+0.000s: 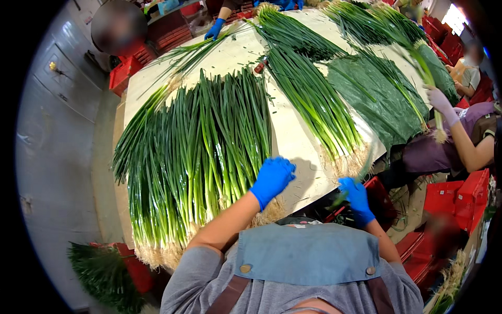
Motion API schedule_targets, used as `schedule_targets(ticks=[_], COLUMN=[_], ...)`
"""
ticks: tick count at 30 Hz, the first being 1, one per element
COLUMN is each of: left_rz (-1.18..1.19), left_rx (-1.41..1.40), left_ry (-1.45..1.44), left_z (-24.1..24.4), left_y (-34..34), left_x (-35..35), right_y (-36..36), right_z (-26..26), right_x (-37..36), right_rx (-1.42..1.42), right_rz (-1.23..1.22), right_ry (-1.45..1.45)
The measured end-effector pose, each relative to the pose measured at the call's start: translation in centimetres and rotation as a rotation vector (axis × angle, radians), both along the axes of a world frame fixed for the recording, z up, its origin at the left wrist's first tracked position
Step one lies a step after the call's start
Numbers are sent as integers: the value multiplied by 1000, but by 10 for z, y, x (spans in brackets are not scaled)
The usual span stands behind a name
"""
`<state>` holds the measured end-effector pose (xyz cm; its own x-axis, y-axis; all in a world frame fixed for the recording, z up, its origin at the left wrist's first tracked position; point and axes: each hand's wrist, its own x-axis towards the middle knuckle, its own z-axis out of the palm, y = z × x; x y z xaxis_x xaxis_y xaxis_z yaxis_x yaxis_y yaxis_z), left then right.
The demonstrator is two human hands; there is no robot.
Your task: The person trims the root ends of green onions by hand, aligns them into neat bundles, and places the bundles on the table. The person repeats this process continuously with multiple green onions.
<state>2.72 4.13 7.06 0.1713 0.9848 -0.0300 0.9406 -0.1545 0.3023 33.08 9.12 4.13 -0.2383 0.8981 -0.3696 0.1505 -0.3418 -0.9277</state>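
Observation:
My left hand [273,181], in a blue glove, has its fingers curled above the table beside a broad pile of long green onions [200,149]; whether anything is in it is hidden. The pile's white stems and roots face me. At the near edge of the table, my right hand [356,198], also gloved in blue, is closed on a loose green leaf [366,165], blurred in part. Just beyond this hand lies a smaller bunch of green onions [313,106], its pale roots [349,163] by the table edge. A small red-handled tool [260,66] rests between the two piles.
A green plastic sheet [376,102] covers part of the pale table [292,157]. Across it, a co-worker's blue-gloved hand [215,29] touches onions. At right, a co-worker's gloved hand [440,103] holds onions. Red crates [457,196] stand at right; more onions [104,274] lie at lower left.

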Motion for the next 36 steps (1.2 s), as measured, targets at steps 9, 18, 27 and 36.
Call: schedule_targets(ticks=[9,18,27,36], left_rz=[149,78,314,719], left_rx=[-38,15,-148,-345], left_ry=[265,443,-748,-1764], left_z=[-52,-57,-64,-98], left_y=[22,45,65,88], left_x=[-70,-37,39,60], right_y=[-92,42,109,70], right_z=[-108,45,-13,15], right_x=[264,2,-82,-73], right_rx=[151,767,794,834], right_rz=[703,321,488,679], right_ry=[-1217,-494,-1018,-514])
